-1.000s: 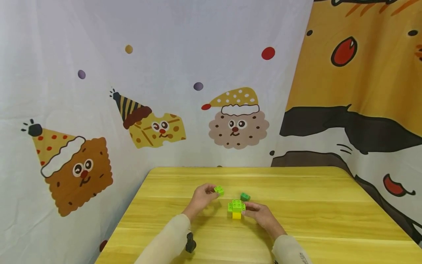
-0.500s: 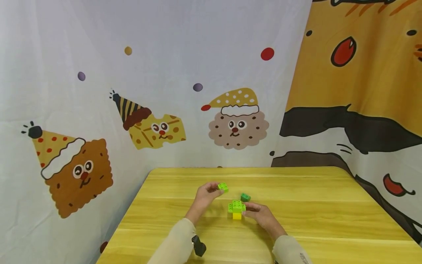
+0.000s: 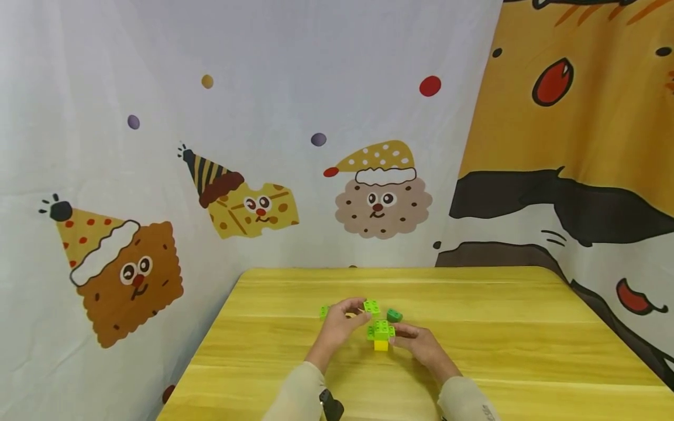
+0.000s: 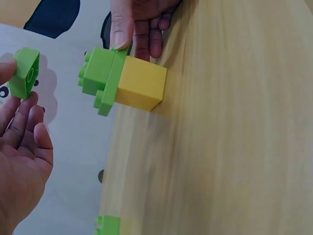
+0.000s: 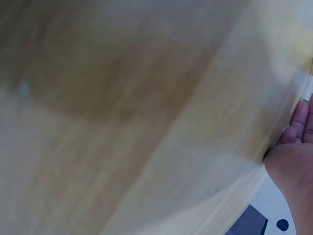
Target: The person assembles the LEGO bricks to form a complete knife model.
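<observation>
In the head view my left hand (image 3: 341, 323) pinches a light green toy building block (image 3: 371, 307) between thumb and fingers. The left wrist view shows the hollow underside of this block (image 4: 25, 73), held apart from the stack. Just in front of it stands a small stack: a yellow block (image 3: 381, 345) at the bottom, a wider green plate (image 4: 113, 82) over it, and a green studded block (image 3: 381, 329) on top. My right hand (image 3: 422, 346) holds the stack from the right, thumb against the end of the plate. Only part of that hand (image 5: 293, 152) appears in the right wrist view.
A dark green block (image 3: 394, 316) lies on the wooden table (image 3: 505, 351) just behind the stack. Another light green block (image 3: 323, 312) sits left of my left hand, partly covered by it. A cartoon-printed cloth (image 3: 274, 70) hangs behind the table.
My left hand has moved right with the green block, closer to the stack, uncovering part of another light green block on the left. The right hand and the stack stay nearly in place.
</observation>
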`<state>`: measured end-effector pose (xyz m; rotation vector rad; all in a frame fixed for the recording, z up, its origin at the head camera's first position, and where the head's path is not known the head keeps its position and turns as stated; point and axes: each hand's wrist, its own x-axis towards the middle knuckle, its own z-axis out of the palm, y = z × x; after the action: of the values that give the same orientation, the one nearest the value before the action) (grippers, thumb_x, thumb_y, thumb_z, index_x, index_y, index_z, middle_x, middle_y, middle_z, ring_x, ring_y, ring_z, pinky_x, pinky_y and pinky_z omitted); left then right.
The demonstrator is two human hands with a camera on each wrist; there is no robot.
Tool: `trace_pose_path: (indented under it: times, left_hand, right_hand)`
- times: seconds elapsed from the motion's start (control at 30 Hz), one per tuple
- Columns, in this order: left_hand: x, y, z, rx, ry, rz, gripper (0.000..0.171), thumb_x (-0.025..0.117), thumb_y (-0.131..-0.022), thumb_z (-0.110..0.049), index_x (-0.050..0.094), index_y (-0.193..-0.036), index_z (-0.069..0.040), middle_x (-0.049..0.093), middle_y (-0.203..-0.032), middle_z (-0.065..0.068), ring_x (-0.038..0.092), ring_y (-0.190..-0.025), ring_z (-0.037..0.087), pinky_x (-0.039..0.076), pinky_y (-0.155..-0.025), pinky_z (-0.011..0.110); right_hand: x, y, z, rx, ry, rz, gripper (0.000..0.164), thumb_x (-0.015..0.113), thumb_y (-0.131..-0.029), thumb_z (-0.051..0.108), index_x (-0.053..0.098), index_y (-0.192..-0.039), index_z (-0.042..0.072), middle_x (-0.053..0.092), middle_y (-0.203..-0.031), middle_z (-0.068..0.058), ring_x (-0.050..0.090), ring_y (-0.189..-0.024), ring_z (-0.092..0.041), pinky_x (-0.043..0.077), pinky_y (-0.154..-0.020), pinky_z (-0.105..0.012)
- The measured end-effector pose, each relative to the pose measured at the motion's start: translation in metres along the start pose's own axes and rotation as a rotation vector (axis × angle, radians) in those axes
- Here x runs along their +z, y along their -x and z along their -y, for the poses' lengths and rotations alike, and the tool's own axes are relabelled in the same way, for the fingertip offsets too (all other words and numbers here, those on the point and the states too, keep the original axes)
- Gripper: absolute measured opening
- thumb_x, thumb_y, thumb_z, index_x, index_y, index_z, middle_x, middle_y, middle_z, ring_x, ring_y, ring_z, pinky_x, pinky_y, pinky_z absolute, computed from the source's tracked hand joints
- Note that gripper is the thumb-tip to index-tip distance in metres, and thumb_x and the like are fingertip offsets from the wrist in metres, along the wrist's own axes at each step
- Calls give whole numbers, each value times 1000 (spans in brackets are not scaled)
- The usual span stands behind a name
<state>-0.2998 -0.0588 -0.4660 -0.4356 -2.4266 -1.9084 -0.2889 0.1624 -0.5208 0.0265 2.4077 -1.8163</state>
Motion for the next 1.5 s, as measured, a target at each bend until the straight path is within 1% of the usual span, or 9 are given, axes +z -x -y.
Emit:
trace_pose_path:
  times: [0.27,0.43,0.6,0.73,0.83,0.97,1.07,1.27,1.5]
  left_hand:
    - [13,0,6,13,-20,-6,31,74,-91,-29,71,-118,-14,66,-111,-5,57,-104,19,46,-86,36]
    - [17,-1,10,-12,-14,7,33,74,-91,-30,71,-120,-15,65,-113,-6,55,-105,19,44,-85,36]
    - [16,-2,17,-31,-9,12,37,73,-92,-32,70,-124,-15,64,-115,-5,52,-107,18,45,-83,37]
    - [15,-5,19,-30,-35,12,36,73,-91,-34,70,-123,-18,65,-117,-7,53,-108,19,44,-87,39]
    - [14,-6,19,-35,-52,16,36,74,-91,-35,71,-123,-19,65,-117,-8,53,-109,19,42,-91,41]
    - [13,-6,19,-46,-55,35,38,74,-91,-34,71,-124,-17,65,-117,-8,53,-110,19,42,-92,43]
    - [13,-5,20,-56,-52,50,35,74,-91,-34,71,-122,-20,65,-116,-9,53,-110,19,41,-93,43]
    - [15,-4,25,-38,-67,74,31,74,-91,-33,72,-119,-20,65,-111,-9,56,-110,22,42,-92,43]
    - [14,-4,29,-39,-59,80,32,74,-91,-32,72,-120,-18,65,-113,-6,56,-111,25,42,-92,44]
  right_hand:
    - [-3,-2,-3,-12,-1,-8,46,82,-83,28,70,-123,7,67,-124,-12,57,-120,-34,42,-99,-57]
    - [-4,-3,-6,-2,-5,-7,46,82,-82,29,71,-122,8,67,-123,-11,56,-120,-34,42,-99,-57]
    - [-3,-3,-6,2,-18,-4,44,83,-82,28,72,-121,9,67,-123,-10,56,-120,-34,42,-100,-56]
    - [-3,-4,-5,-3,-16,-8,44,83,-82,26,72,-120,8,67,-123,-11,57,-119,-33,43,-99,-56]
    - [-3,-3,-4,-5,-14,-7,45,82,-82,26,71,-121,7,67,-123,-12,58,-118,-33,43,-99,-56]
    - [-2,-3,-3,-2,-20,-1,44,82,-83,26,71,-121,8,67,-123,-11,57,-119,-33,42,-99,-56]
    - [-2,-3,-2,1,-27,5,43,82,-82,27,72,-120,9,67,-123,-10,56,-120,-33,41,-100,-57]
    - [-1,-2,-1,-6,-20,1,43,82,-83,24,71,-121,7,67,-123,-11,56,-119,-35,41,-99,-58]
    - [-1,-2,-1,-20,-2,-3,44,81,-84,23,70,-123,6,67,-122,-13,58,-117,-34,42,-98,-57]
